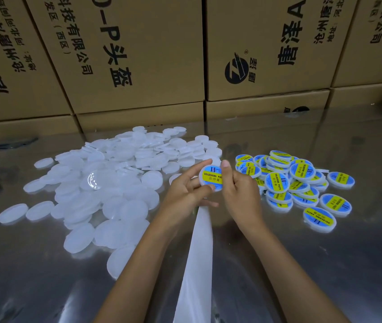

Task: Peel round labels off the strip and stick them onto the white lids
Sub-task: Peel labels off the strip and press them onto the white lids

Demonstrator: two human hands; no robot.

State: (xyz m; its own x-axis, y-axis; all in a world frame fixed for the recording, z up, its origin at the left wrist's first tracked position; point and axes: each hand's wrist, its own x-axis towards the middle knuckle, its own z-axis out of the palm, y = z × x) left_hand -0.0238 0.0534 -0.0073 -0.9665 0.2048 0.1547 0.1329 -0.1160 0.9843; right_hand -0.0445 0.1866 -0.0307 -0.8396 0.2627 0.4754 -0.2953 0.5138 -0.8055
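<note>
Head view: your left hand [186, 190] pinches the lid [209, 178] by its rim, just above the strip [199, 241], steadying it while your right hand [238, 185] fingers curl against its label [213, 174], likely smoothing it flat.

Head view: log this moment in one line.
left hand: holds labelled lid | right hand: pressing label | backing strip: below hands | labelled pile: right

Both forearms reach forward; left hand [191, 190] and right hand [238, 190] meet, fingers curled.
</note>
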